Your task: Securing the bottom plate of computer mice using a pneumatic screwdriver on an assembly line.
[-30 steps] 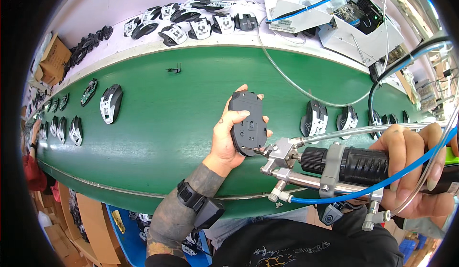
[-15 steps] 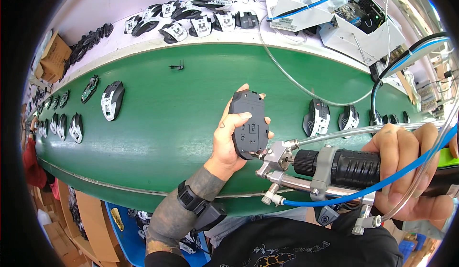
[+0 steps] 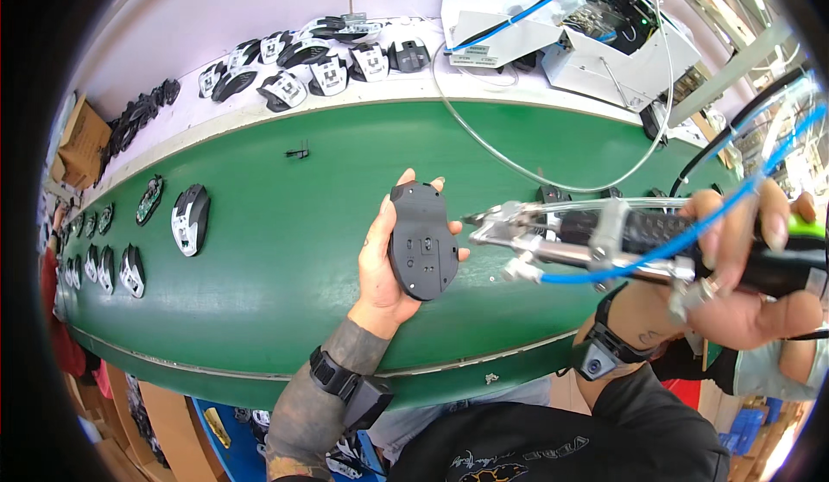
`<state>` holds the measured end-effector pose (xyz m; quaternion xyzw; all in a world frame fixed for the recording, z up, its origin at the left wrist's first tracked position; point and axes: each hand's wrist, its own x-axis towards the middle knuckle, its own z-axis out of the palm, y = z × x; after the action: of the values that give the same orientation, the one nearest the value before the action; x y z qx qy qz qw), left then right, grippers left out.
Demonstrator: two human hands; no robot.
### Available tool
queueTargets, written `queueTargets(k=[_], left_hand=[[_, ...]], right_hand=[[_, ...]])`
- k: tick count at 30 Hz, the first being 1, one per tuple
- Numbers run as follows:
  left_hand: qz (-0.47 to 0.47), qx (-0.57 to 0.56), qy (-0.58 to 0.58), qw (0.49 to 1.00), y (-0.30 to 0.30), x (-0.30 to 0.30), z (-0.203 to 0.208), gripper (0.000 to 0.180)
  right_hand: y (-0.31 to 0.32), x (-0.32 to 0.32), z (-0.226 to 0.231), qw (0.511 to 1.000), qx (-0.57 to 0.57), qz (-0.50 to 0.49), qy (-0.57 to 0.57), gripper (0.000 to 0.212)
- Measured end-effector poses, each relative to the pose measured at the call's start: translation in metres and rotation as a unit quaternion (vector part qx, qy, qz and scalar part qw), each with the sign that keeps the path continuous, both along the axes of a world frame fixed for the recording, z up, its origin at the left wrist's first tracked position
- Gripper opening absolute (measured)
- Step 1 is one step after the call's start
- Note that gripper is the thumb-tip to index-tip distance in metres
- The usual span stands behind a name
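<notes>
My left hand [image 3: 376, 266] is closed around a dark grey computer mouse [image 3: 421, 253], its underside turned up and screw holes showing. The thumb lies along its left edge, with fingertips past the right edge. My right hand [image 3: 747, 262] grips a black power screwdriver [image 3: 574, 225] with a metal nozzle head and blue and clear air hoses. The driver lies nearly level, its tip pointing left, a little right of the mouse and apart from it. Motion blurs the driver and right hand.
Half-built white-and-black mice [image 3: 189, 220] stand on the green belt [image 3: 285, 223], left and right. A small black part [image 3: 298, 151] lies further back. More shells [image 3: 328, 76] line the white shelf beside a screw-feeder box [image 3: 596, 72]. A blue bin [image 3: 211, 422] sits below.
The screwdriver tip has come away from the mouse's lower edge and moved up and right. My left thumb has shifted from the mouse's underside to its edge. The view has shifted.
</notes>
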<state>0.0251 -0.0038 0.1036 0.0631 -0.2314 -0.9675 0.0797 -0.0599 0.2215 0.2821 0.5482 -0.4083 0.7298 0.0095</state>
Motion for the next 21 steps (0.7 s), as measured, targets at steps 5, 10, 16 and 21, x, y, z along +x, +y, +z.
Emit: queueTargets(k=[5,10,16,21], left_hand=[[-0.054,0.043,0.060,0.996,0.003,0.002,0.007,0.059],[-0.060,0.035,0.049,0.996,0.004,0.003,0.007,0.060],[-0.070,0.027,0.050,0.996,0.005,0.008,0.013,0.061],[-0.081,0.033,0.059,0.994,0.005,0.010,0.013,0.061]], right_hand=[[-0.025,-0.010,-0.011,0.997,-0.073,0.025,0.021,0.081],[-0.021,-0.011,-0.012,0.997,-0.074,-0.005,0.032,0.081],[-0.026,-0.005,-0.007,0.998,-0.063,0.017,0.014,0.081],[-0.020,-0.013,-0.003,0.996,-0.011,0.049,0.073,0.081]])
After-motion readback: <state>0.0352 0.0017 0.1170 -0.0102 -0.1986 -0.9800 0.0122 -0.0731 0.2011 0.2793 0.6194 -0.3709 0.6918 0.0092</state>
